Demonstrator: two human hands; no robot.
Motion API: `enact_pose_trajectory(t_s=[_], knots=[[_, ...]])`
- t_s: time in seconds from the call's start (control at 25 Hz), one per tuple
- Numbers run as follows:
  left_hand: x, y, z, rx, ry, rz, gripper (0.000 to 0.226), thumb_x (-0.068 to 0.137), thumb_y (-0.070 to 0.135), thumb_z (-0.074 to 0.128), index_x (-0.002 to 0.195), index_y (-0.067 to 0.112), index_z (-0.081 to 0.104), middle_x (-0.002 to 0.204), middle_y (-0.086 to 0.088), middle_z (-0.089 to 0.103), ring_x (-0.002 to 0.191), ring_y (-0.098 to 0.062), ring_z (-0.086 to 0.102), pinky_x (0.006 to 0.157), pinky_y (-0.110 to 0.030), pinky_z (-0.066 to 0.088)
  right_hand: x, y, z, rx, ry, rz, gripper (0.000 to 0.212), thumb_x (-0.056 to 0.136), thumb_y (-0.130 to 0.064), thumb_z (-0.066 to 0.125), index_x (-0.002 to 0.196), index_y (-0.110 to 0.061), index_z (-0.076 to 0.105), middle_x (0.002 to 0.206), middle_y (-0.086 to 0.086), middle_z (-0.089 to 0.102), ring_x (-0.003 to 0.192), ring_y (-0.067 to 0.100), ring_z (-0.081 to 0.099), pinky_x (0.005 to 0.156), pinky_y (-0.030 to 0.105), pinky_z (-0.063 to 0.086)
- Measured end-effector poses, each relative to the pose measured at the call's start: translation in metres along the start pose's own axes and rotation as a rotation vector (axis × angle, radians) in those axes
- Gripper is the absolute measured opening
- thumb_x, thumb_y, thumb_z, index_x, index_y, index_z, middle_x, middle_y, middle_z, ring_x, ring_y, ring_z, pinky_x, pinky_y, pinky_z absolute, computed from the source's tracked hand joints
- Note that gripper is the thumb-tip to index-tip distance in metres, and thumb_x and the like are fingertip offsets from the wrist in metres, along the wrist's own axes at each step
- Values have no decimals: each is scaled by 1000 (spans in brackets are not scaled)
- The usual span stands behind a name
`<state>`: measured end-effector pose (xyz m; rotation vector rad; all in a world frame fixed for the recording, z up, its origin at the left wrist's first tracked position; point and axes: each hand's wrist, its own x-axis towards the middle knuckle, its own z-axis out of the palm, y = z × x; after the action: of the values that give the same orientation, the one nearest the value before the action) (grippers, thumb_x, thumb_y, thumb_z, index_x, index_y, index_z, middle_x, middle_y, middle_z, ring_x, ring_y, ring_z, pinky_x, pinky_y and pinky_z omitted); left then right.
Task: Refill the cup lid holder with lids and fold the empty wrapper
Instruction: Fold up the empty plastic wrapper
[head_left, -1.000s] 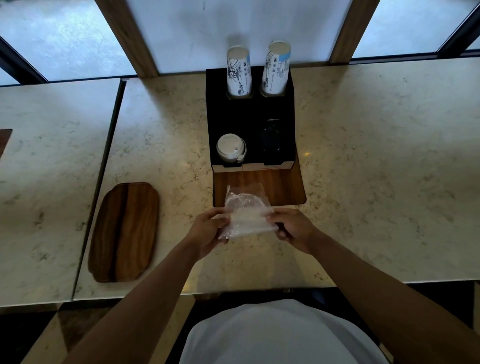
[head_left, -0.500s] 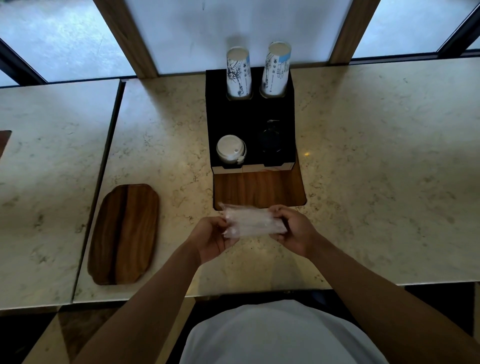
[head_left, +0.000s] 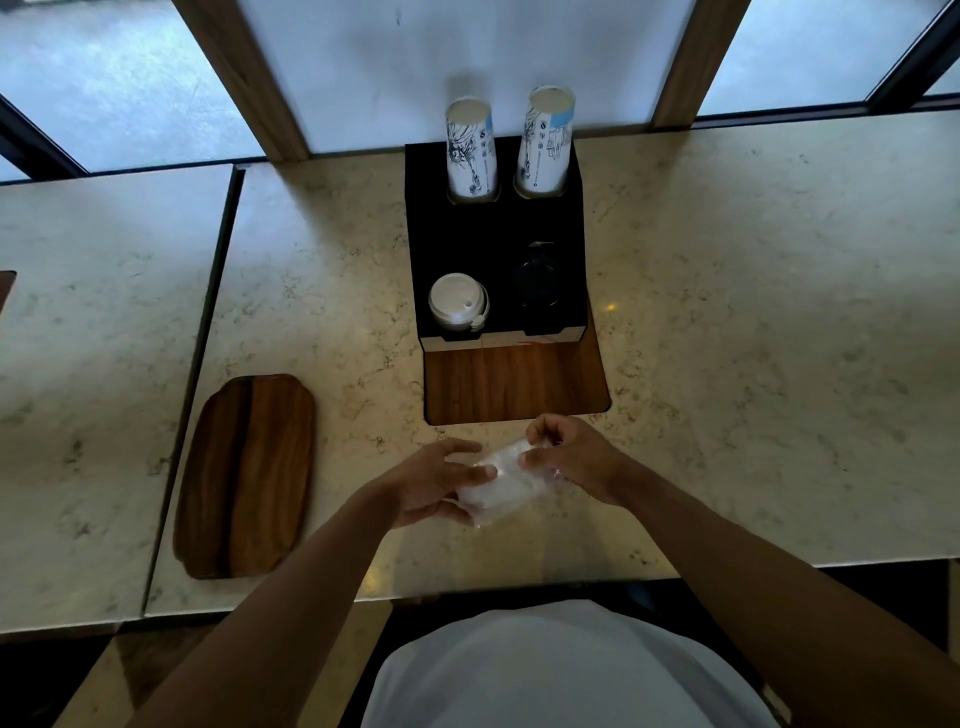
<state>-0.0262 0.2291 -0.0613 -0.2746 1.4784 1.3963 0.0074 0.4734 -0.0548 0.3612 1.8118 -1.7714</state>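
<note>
A clear plastic wrapper (head_left: 501, 486), folded small and crumpled, is held between both hands just above the marble counter's near edge. My left hand (head_left: 434, 480) holds its left end, thumb on top and fingers underneath. My right hand (head_left: 571, 457) pinches its right end with curled fingers. Behind them stands the black cup and lid holder (head_left: 496, 244). White lids (head_left: 457, 301) fill its front left slot, and black lids (head_left: 537, 280) sit in the front right slot, hard to make out.
Two stacks of printed paper cups (head_left: 470, 148) stand upside down in the holder's back slots. The holder rests on a wooden board (head_left: 514, 384). A wooden tray (head_left: 247, 475) lies to the left. The counter (head_left: 753, 338) ends just below my hands.
The wrapper has gone from a wider sheet to a smaller folded bundle. Both hands have drawn closer together and lower, toward the counter's near edge.
</note>
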Motion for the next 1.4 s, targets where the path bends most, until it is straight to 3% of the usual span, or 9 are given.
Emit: enact_pose_trajectory(t_s=[0.12,0.28,0.44,0.56,0.68,0.84,1.08,1.24,1.4], knots=[[1,-4,4,128,-113,24,51,82,21,84,129,16,66,116,-13,75,103,-31,74,80,-39,61,0,-2,-2,7,-31,13,30,81,-5,79,105,-21,69,109,11,68,86,22,73,70,35,62],[5,-9,12,221,-27,50,31,86,11,78,116,4,73,108,-13,78,101,-29,75,93,-43,60,1,1,-2,69,11,19,52,77,-3,83,119,-30,69,120,17,63,101,32,72,77,41,64],[8,-12,17,195,88,111,29,84,3,78,112,5,74,102,-13,79,94,-28,76,80,-38,63,4,6,3,102,102,46,56,75,-9,87,124,-26,65,120,15,64,101,30,72,83,48,63],[11,-13,21,120,273,193,19,82,2,79,100,8,76,91,-11,79,82,-25,78,68,-34,63,4,7,8,261,175,89,75,79,-33,85,143,-21,48,123,14,66,103,29,73,89,48,61],[16,-14,26,-34,451,235,16,83,2,79,98,6,74,91,-15,78,79,-28,77,66,-39,64,0,8,18,205,167,153,87,81,-52,78,152,-26,34,121,12,67,105,28,72,86,43,62],[19,-13,32,-38,475,253,14,85,8,78,99,7,74,90,-13,79,81,-29,77,71,-43,65,5,8,38,157,124,162,64,83,-42,77,135,-11,56,115,13,73,98,27,75,88,48,61],[20,-10,32,-225,371,170,21,90,16,74,109,7,72,102,-14,79,93,-31,77,81,-45,63,9,5,36,238,227,123,32,88,-14,68,120,-10,67,111,14,75,97,28,75,87,43,62],[18,-8,27,-414,243,159,36,91,28,71,119,5,69,113,-16,76,100,-34,74,87,-46,58,7,1,32,182,219,92,24,86,-11,67,108,-19,70,100,7,78,85,20,77,70,31,63],[16,-6,26,-127,514,310,39,89,3,64,122,22,52,108,-16,70,87,-29,72,69,-40,61,5,-1,32,120,220,113,36,88,-9,68,123,-14,63,96,3,76,77,17,77,62,25,60]])
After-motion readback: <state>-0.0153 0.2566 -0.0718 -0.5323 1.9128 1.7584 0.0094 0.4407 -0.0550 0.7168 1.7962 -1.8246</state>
